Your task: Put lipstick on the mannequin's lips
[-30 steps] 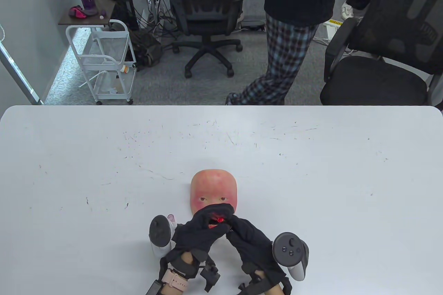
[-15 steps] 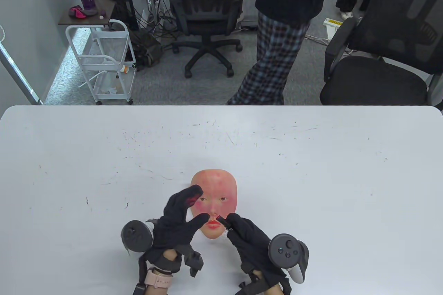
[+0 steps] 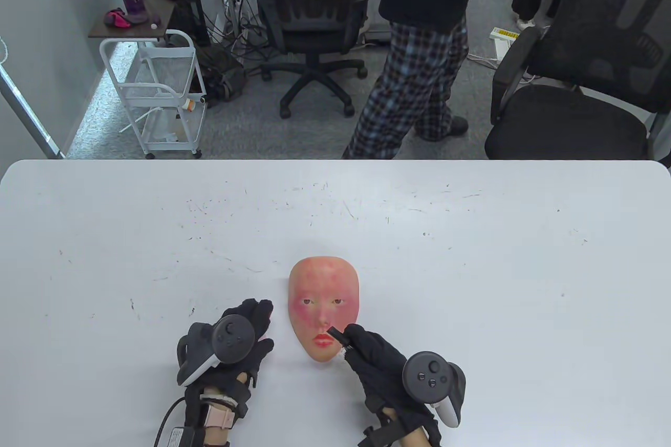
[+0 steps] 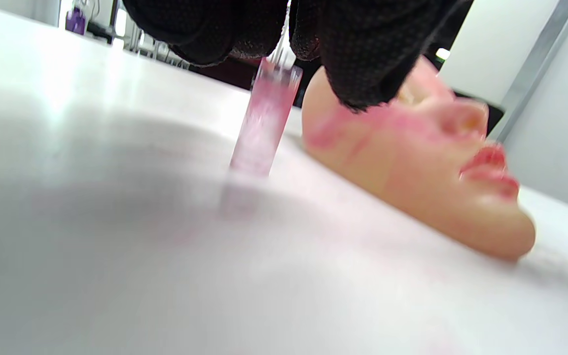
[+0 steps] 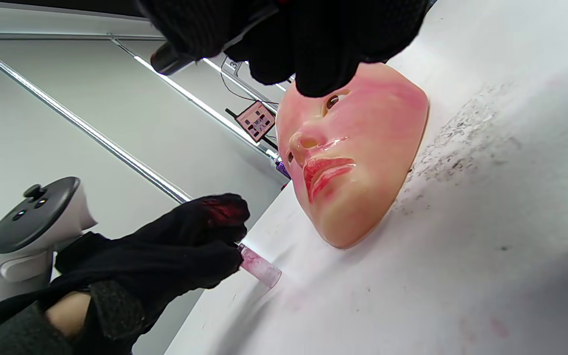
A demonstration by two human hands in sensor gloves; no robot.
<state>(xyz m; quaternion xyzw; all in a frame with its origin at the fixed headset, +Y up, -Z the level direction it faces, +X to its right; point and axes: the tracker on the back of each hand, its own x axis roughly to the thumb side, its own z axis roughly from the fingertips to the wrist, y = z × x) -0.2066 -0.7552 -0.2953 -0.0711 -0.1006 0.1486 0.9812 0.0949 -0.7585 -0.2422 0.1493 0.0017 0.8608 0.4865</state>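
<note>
Application step underway: right hand pinches the lipstick, tip at the lips of the mask near the bench's near edge, left hand pinches the cap; next, steady strokes.

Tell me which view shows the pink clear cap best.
The left wrist view: the pink clear cap stands on the table under the left hand, blurred. The right wrist view shows it smaller; the table view hides it.
</note>
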